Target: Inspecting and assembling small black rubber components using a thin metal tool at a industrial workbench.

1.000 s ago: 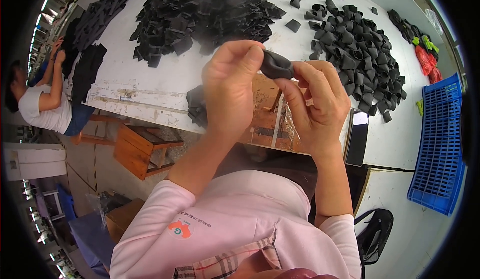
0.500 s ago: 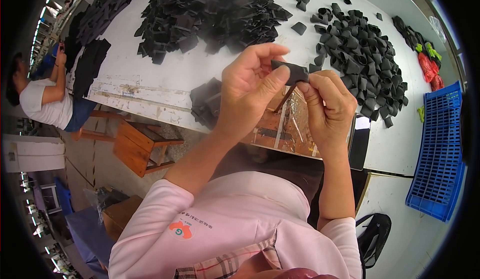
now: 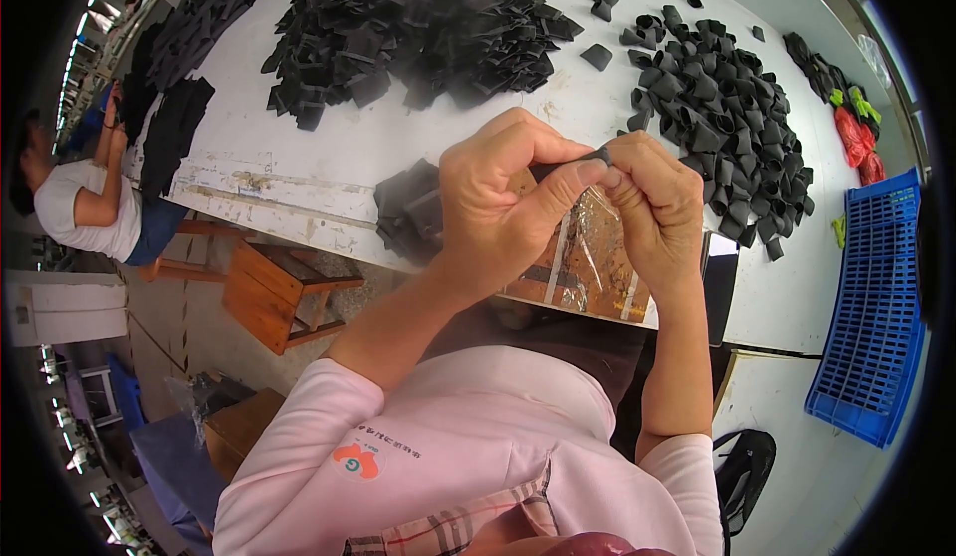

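Note:
Above the table's front edge, both my hands meet on a small black fabric piece. My left hand pinches it between thumb and curled fingers. From the other side, my right hand grips its end, thumb and fingertips pressed together. Only a narrow dark strip of the piece shows; the fingers hide the rest. Beneath the hands lies a worn brown wooden board with shiny tape on it. A short stack of dark flat pieces is just left of my left wrist.
A large heap of flat black pieces covers the far table. Looped black pieces are piled at the right. A blue plastic crate stands at the right edge. A wooden stool and a seated person are at left.
My hands have closed in around the black piece. Its broad flat face, visible before, is now mostly covered, and my left fingers have curled over it.

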{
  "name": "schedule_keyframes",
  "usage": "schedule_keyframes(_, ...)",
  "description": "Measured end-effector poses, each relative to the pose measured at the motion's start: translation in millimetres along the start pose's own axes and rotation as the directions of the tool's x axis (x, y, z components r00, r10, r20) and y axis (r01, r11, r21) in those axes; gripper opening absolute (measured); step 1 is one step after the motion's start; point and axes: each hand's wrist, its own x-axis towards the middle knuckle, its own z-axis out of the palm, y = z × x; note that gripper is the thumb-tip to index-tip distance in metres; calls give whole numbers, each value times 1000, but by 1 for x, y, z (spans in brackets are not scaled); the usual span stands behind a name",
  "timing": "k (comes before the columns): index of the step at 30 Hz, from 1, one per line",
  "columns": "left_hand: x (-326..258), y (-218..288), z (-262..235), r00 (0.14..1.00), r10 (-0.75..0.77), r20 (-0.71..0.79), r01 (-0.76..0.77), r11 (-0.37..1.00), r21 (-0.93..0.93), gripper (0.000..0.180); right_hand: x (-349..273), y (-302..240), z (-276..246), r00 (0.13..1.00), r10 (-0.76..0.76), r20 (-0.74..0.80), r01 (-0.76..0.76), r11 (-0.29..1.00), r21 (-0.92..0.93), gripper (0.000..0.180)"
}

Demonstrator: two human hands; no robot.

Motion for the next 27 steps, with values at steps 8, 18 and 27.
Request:
schedule_keyframes(8, -1, -14, -2, 994, 111, 24, -112, 994, 21, 5, -3, 1, 5, 989, -130, -64, 123, 987, -102, 1)
schedule_keyframes(18, -19, -12, 8, 972, -227, 64, 235, 904, -357, 14, -11, -4, 7, 989, -10, -149, 2, 998, -55, 5)
schedule_keyframes(27, -22, 18, -3, 978, -199, 59, 207, 938, -279, 19, -30, -34, 17, 843, 528, -108, -141, 411, 901, 20)
